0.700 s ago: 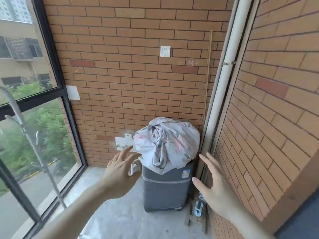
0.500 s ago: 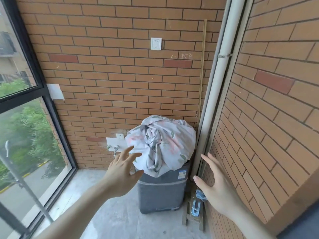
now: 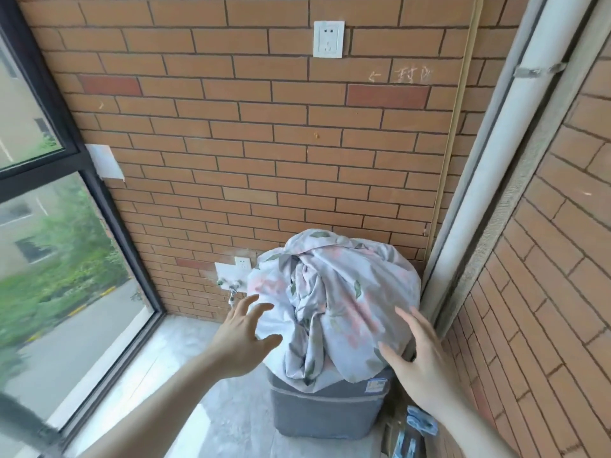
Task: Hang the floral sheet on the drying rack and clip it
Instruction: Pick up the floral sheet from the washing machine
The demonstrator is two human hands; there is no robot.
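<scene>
A: Where is the floral sheet (image 3: 334, 302)?

B: Bundled in a crumpled heap on top of a grey washing machine (image 3: 325, 413), which stands in the corner of the balcony against the brick wall (image 3: 264, 143). The cloth spills down over the machine's upper front edge.

A: And the hands?

B: Both are stretched out toward the bundle, one on each side. The left hand (image 3: 243, 337) has its fingers spread and relaxed, thumb out, with the fingertips just at the left flank of the sheet. It grips nothing; whether it actually touches the cloth I cannot tell.

A: The right one?

B: The right hand (image 3: 418, 365) is flat with straight fingers, palm turned toward the sheet's right side, fingertips overlapping the fabric's edge in the head view. It holds nothing either.

A: What else is around?

B: A white drainpipe (image 3: 496, 180) runs up the corner just right of the machine. A white socket (image 3: 328, 39) sits high on the wall, and a lower socket (image 3: 242, 263) with a tap (image 3: 233, 289) beneath it sits left of the bundle. A dark-framed window (image 3: 109, 206) fills the left side. Something blue (image 3: 421, 423) lies on the floor by the right wall, too blurred to name.
</scene>
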